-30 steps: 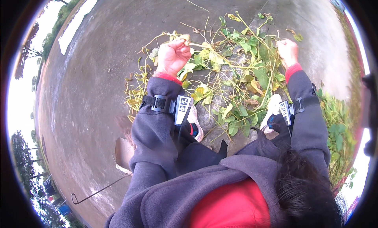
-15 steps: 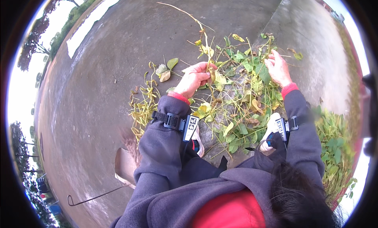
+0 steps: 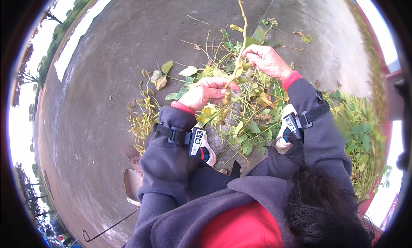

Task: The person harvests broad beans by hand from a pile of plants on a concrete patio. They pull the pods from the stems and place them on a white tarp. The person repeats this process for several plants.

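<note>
My left hand (image 3: 208,93) is closed around the lower part of a bean plant (image 3: 244,23), a long, mostly bare yellowish stalk pointing away from me. Plump yellow-green pods hang by my left fingers. My right hand (image 3: 267,61) pinches at the same plant further up, beside a pod (image 3: 246,66); its fingertips partly hide what they grip. Under both hands lies a loose heap of leafy stems (image 3: 253,119), green and yellow. To the left of my left forearm is a pile of picked yellow bean pods (image 3: 143,115).
Uprooted leafy plants (image 3: 362,141) are heaped at the right. A pan-like scoop (image 3: 132,186) with a thin bent metal handle (image 3: 109,228) lies at the lower left. My shoes (image 3: 285,126) flank the leaf heap on the concrete ground (image 3: 86,132). Loose leaves (image 3: 161,76) lie nearby.
My right hand has moved left from the leaves at the heap's right side to the stalk. The stalk now leans further right at its far end, still in my left hand.
</note>
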